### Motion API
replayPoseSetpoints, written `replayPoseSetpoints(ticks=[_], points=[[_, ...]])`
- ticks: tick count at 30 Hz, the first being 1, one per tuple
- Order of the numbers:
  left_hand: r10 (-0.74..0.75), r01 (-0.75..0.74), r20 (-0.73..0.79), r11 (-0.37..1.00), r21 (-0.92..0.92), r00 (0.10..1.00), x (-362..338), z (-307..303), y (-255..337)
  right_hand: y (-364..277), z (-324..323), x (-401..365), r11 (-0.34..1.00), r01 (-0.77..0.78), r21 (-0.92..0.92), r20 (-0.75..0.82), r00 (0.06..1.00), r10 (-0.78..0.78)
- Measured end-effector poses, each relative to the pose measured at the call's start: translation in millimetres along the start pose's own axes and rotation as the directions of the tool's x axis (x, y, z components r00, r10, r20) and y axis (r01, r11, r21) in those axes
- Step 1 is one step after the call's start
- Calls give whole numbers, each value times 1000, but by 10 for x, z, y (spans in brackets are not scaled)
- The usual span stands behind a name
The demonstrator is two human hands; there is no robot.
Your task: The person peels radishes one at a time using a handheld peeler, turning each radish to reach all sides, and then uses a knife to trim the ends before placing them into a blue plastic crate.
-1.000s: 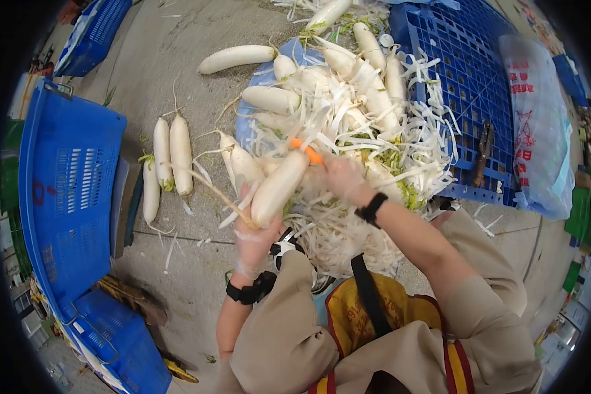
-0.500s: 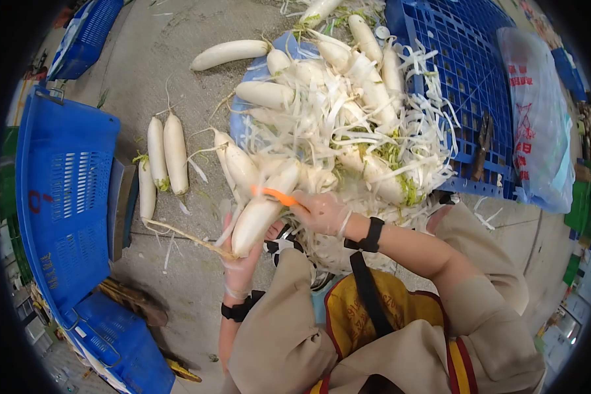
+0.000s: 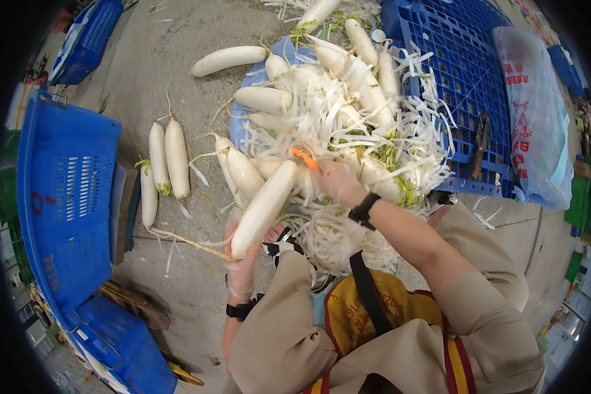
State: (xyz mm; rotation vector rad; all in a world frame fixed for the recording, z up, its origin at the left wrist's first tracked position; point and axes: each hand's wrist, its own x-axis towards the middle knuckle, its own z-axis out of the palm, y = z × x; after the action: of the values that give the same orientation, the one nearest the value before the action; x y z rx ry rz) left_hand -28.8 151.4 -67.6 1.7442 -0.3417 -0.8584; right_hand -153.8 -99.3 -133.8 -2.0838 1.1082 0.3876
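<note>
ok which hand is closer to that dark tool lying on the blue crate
Right. The right hand, gripping the orange peeler, is left of the dark tool; the left hand, holding the radish, is farther, lower left.

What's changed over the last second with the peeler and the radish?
The right hand drew the orange peeler down the daikon radish, then back to its far end. The left hand kept gripping its root end; the radish pile stayed put.
</note>
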Motion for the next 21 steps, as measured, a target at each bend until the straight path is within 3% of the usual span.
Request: replayPoseSetpoints(ticks=[2, 3, 6, 7, 11, 13, 17, 19, 20, 21], points=[[-1, 0, -38, 1000, -21, 999, 33, 52, 14, -325, -250, -313, 992, -37, 117, 62, 998, 30], [-38, 34, -54, 998, -61, 998, 26, 51, 4, -348, -189, -416, 986, 153, 61, 42, 987, -155], [-73, 63, -82, 990, -124, 994, 22, 46, 17, -163, -42, -271, 997, 8, 80, 22, 1000, -10], [-63, 47, -100, 987, -156, 993, 50, 68, 45, 91, 149, -33, 1000, 26, 17, -92, 995, -24], [-106, 78, -94, 963, -259, 990, 99, 122, 202, -115, 36, -206, 992, -12, 129, -38, 999, 17], [116, -116, 21, 993, 23, 993, 125, 73, 139, -52, 116, -194, 986, -2, 164, -60, 998, 13], [232, -238, 63, 965, 111, 971, 116, 159, 290, -8, 168, -121, 983, 16, 182, -76, 997, -2], [437, -502, 258, 808, 308, 862, 203, 172, 405, 13, 151, -117, 987, 57, 147, -111, 993, -40], [440, -503, 253, 807, 308, 861, 221, 189, 403, 11, 167, -133, 989, 91, 117, -140, 987, -75], [408, -464, 232, 834, 298, 883, 231, 208, 386, -203, -38, -299, 991, 92, 97, -54, 995, -87]])
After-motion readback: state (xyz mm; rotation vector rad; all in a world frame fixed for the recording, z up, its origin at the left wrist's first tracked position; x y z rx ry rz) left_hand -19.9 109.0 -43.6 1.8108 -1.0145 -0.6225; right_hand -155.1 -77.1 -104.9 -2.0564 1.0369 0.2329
